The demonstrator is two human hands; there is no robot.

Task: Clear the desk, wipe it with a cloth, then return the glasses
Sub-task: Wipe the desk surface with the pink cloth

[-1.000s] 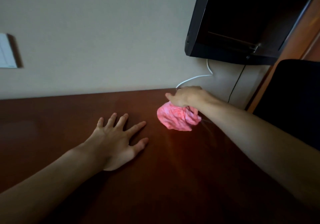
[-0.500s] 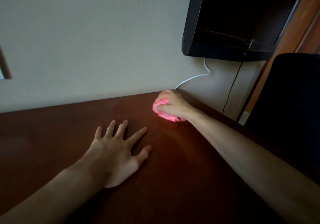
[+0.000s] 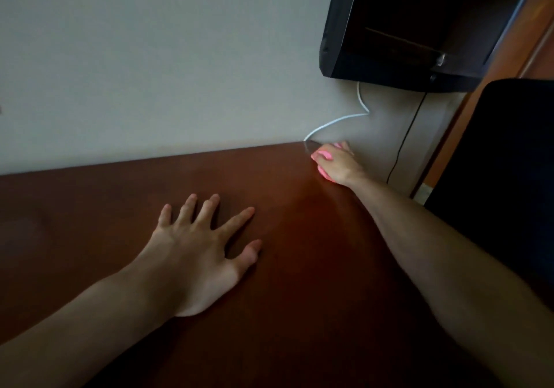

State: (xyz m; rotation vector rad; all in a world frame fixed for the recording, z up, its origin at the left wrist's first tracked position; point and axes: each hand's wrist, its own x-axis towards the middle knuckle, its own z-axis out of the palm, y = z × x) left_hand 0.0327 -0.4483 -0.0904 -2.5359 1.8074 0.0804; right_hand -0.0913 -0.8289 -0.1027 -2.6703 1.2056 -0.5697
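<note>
A dark brown wooden desk (image 3: 90, 222) fills the lower view. My right hand (image 3: 340, 164) presses a crumpled pink cloth (image 3: 322, 156) onto the desk's far right corner by the wall, and the hand hides most of the cloth. My left hand (image 3: 201, 249) lies flat on the desk's middle, palm down, fingers spread, holding nothing. No glasses are in view.
A black wall-mounted screen (image 3: 419, 21) hangs above the far right corner. A white cable (image 3: 338, 120) and a thin black cable (image 3: 404, 144) run down the grey wall. A black chair back (image 3: 509, 162) stands to the right of the desk.
My right hand has pushed the pink cloth away and to the right, up to the desk's far corner, and now covers most of it. My left hand has stayed flat in place.
</note>
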